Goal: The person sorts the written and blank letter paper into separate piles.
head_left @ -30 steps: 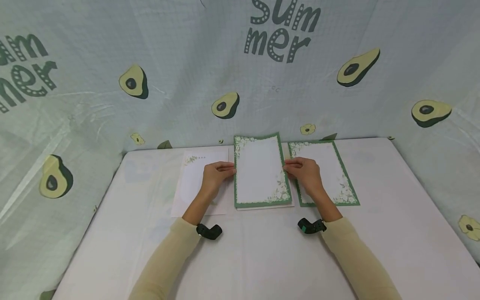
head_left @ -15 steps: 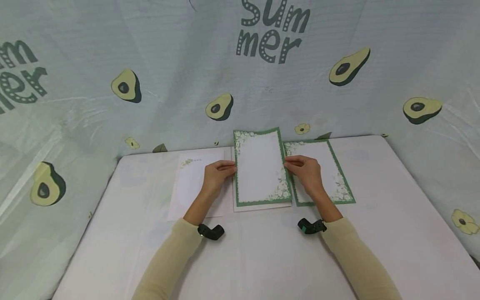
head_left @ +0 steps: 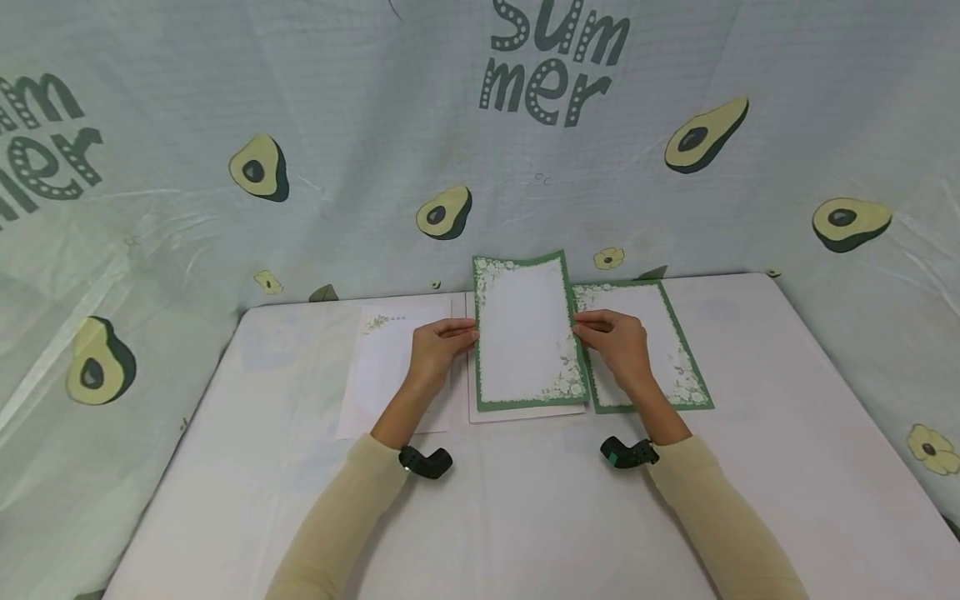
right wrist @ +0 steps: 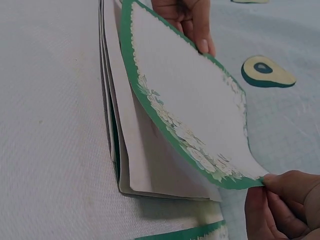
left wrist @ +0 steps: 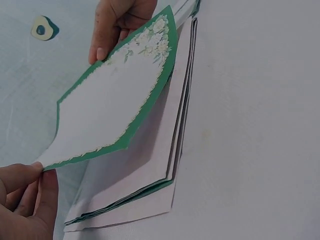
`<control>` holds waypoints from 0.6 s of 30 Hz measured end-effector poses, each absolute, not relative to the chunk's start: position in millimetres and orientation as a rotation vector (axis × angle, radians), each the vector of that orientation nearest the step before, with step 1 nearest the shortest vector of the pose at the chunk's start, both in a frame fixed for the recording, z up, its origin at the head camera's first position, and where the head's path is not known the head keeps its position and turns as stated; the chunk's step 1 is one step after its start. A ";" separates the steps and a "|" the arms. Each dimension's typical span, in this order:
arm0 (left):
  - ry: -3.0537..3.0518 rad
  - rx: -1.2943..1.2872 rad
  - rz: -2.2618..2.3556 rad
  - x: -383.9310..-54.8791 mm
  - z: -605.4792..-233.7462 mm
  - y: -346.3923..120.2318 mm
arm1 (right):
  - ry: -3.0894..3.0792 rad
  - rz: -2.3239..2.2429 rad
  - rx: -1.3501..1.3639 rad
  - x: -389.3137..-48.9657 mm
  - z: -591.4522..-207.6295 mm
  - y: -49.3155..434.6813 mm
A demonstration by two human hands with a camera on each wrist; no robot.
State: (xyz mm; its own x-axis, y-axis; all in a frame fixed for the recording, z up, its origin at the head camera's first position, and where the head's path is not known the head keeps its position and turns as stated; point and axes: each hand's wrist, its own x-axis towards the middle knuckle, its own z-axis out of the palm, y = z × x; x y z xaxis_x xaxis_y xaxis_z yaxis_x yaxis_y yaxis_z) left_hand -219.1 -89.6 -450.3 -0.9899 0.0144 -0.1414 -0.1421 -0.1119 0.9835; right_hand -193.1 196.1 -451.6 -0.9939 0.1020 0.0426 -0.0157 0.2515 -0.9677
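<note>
A white sheet of paper with a green border and white flowers is held up between both hands. My left hand pinches its left edge and my right hand pinches its right edge. In the left wrist view the sheet bows and hangs tilted above a small stack of papers. The right wrist view shows that stack lying under the raised sheet, with green edges between some layers.
A pale sheet with a small floral corner lies to the left on the white table. Another green-bordered sheet lies to the right, partly behind the right hand. A curtain printed with avocados rises behind the table.
Both hands have lifted the green-bordered sheet higher, so more of the pale paper beneath it shows at its lower and left edges. The sheets on either side stay put.
</note>
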 end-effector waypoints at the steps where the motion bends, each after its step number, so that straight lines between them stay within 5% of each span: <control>1: 2.015 -0.150 2.266 -219.4 -450.4 -89.3 | -2.410 1.860 -0.086 -193.0 -451.3 196.5; 18: 1.965 -0.096 2.318 -219.4 -449.1 -81.5 | -2.366 1.885 -0.095 -189.1 -447.2 210.9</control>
State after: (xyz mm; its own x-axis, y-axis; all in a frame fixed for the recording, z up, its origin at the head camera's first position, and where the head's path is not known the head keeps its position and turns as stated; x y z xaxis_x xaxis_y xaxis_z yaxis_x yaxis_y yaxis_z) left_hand -219.4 -81.5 -449.1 -0.9929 0.0363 -0.1132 -0.1176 -0.1615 0.9799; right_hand -189.1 210.9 -447.2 -0.9914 0.1204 0.0509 -0.0228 0.2247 -0.9742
